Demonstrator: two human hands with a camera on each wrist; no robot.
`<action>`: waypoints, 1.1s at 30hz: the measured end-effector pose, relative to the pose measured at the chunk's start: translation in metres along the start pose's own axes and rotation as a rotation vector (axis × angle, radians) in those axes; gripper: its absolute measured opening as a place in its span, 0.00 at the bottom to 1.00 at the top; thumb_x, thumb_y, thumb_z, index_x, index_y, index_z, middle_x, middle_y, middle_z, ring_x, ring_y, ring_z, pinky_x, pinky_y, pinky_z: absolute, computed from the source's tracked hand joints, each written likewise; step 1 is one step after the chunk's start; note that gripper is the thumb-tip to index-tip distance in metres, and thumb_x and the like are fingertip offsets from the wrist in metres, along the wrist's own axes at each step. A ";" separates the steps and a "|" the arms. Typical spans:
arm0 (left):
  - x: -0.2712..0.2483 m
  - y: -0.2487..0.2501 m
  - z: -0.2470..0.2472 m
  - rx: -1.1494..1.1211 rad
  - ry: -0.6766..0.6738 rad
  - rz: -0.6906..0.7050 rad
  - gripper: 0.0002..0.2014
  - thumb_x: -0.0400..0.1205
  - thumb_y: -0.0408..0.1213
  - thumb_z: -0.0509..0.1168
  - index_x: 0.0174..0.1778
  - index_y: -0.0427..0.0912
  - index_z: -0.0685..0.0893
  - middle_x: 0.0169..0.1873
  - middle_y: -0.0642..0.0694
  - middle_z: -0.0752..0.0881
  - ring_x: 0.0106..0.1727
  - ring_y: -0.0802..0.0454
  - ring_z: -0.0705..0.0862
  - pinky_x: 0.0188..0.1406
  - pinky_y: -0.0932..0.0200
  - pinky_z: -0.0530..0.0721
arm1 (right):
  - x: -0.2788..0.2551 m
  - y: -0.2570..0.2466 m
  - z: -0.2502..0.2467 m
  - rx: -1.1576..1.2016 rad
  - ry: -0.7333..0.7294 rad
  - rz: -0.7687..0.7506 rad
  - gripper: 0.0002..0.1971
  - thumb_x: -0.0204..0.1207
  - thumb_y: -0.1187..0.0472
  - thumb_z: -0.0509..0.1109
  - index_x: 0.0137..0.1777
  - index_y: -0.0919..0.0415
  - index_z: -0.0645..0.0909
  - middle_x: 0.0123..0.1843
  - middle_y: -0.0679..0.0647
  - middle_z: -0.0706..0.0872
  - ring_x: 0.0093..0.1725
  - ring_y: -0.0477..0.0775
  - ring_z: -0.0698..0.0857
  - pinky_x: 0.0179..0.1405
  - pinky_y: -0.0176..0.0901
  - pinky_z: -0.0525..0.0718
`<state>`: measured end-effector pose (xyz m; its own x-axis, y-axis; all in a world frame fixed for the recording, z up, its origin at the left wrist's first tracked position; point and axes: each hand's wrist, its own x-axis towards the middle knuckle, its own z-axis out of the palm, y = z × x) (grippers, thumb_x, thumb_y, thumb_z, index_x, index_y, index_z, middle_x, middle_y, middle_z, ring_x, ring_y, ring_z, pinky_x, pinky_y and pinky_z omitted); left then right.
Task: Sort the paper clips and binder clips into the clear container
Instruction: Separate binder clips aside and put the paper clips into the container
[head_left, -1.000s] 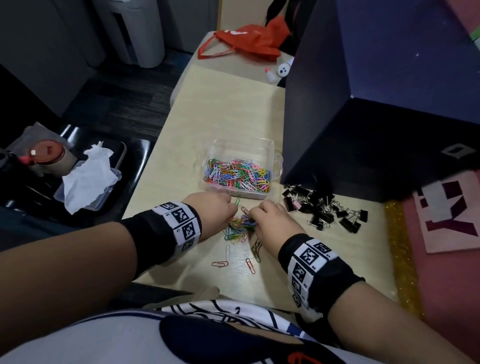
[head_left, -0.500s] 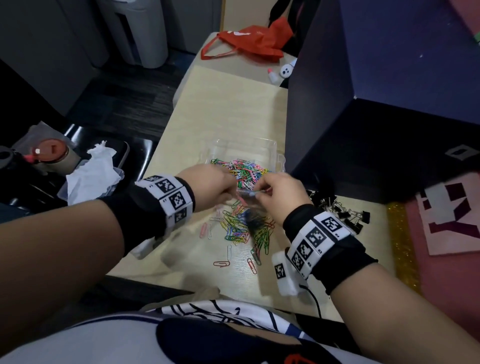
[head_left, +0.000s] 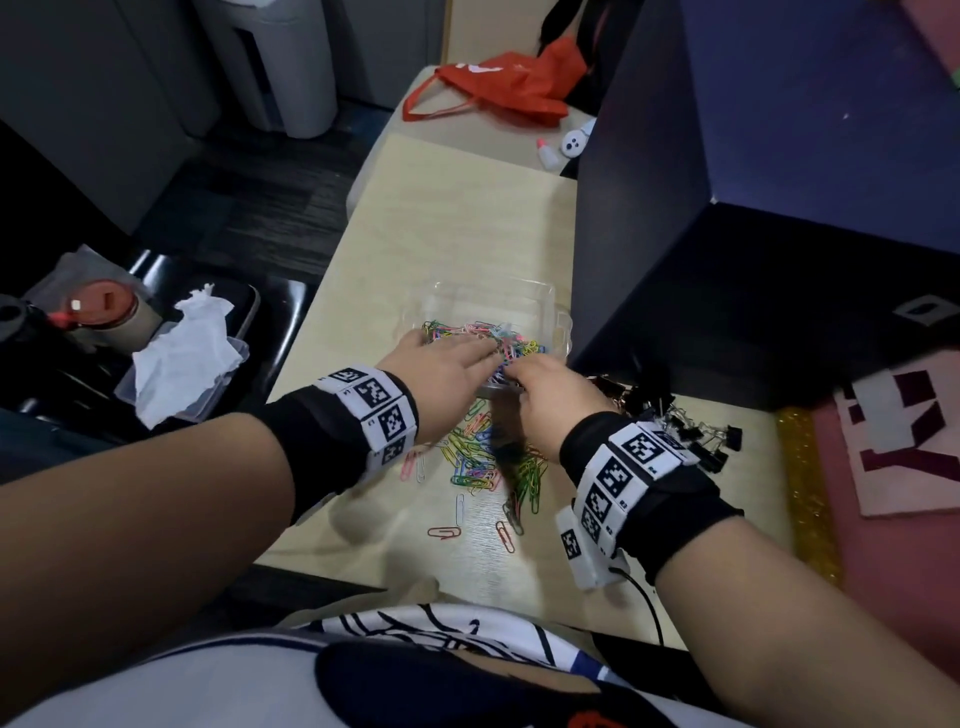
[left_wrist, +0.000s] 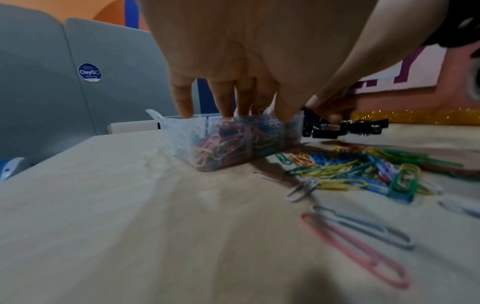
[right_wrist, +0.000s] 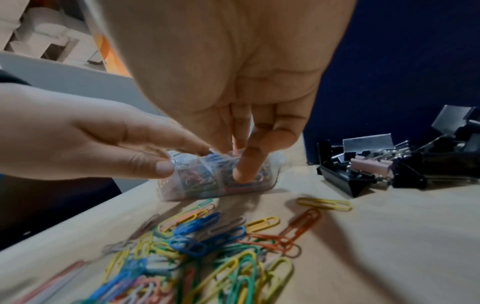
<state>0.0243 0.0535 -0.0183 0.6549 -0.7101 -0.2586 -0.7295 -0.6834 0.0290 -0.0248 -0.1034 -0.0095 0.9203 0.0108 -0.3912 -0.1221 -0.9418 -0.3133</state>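
The clear container (head_left: 493, 288) stands mid-table, half full of coloured paper clips. My left hand (head_left: 480, 354) and right hand (head_left: 519, 372) meet over its near side, fingers stretched down among the clips. In the left wrist view the straight fingers (left_wrist: 228, 98) dip into the container (left_wrist: 187, 144). In the right wrist view a fingertip (right_wrist: 242, 168) presses the clips in the container (right_wrist: 197, 185). Loose paper clips (head_left: 483, 462) lie just in front of it. Black binder clips (head_left: 685, 431) are heaped to the right.
A tall dark blue box (head_left: 727, 260) stands against the container's right side. A red bag (head_left: 498, 88) lies at the far end of the table. Left of the table sits a black tray with tissue (head_left: 182, 353). A pink board (head_left: 909, 441) lies at the right.
Both hands rose from the loose pile with a bunch of paper clips between them and moved forward. They now reach into the container, fingers spread downward.
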 end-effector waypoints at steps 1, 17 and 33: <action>0.000 -0.002 0.001 0.007 -0.021 -0.007 0.27 0.87 0.43 0.51 0.83 0.49 0.54 0.84 0.52 0.53 0.83 0.52 0.58 0.76 0.43 0.61 | 0.000 0.002 0.001 -0.022 -0.012 0.001 0.26 0.78 0.69 0.57 0.76 0.52 0.70 0.78 0.50 0.68 0.72 0.58 0.75 0.70 0.49 0.75; -0.007 -0.019 0.002 0.001 -0.046 -0.034 0.30 0.85 0.52 0.53 0.82 0.46 0.56 0.84 0.47 0.51 0.83 0.50 0.56 0.80 0.43 0.54 | -0.002 0.003 -0.004 0.027 0.097 -0.028 0.22 0.80 0.64 0.59 0.74 0.52 0.71 0.76 0.50 0.68 0.67 0.59 0.79 0.67 0.53 0.78; -0.028 -0.006 0.023 0.008 -0.158 0.181 0.31 0.81 0.51 0.59 0.81 0.53 0.60 0.72 0.47 0.67 0.73 0.43 0.68 0.64 0.47 0.78 | -0.043 0.005 0.027 -0.076 -0.172 0.158 0.22 0.76 0.67 0.61 0.71 0.57 0.70 0.68 0.58 0.69 0.68 0.62 0.75 0.65 0.51 0.78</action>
<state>0.0059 0.0809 -0.0333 0.4750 -0.7850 -0.3977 -0.8341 -0.5457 0.0809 -0.0754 -0.0994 -0.0177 0.8141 -0.0881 -0.5739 -0.2257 -0.9587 -0.1730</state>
